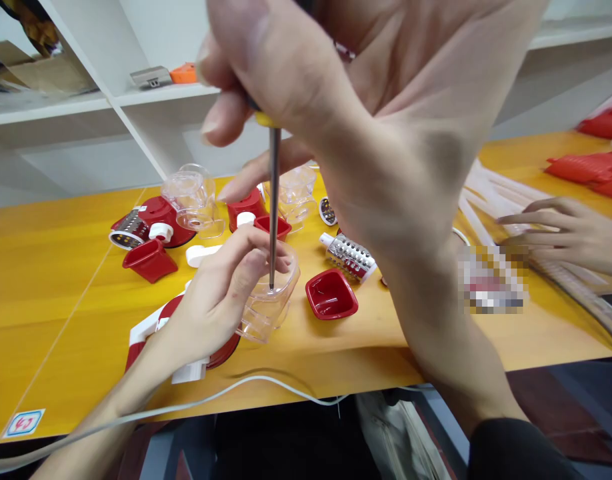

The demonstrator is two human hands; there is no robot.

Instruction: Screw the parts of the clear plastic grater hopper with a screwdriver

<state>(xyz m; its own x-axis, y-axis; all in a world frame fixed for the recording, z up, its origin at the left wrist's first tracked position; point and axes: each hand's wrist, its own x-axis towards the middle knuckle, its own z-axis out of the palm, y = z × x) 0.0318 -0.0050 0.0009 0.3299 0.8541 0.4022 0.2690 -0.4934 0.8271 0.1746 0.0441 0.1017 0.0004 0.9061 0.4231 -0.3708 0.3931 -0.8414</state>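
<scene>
Fingers of both hands clamp screwdriver (275,200) and clear housing (266,300) over yellow table (61,293), white shelves (86,107) behind.

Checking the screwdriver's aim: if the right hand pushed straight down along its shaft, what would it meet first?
Probably the clear plastic housing steadied by the left hand; the right hand's screwdriver tip already sits inside it.

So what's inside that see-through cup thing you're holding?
The screwdriver shaft pokes down inside the clear housing, held by the left hand. The right hand grips its handle. The tip's target is too blurred to see.
</scene>
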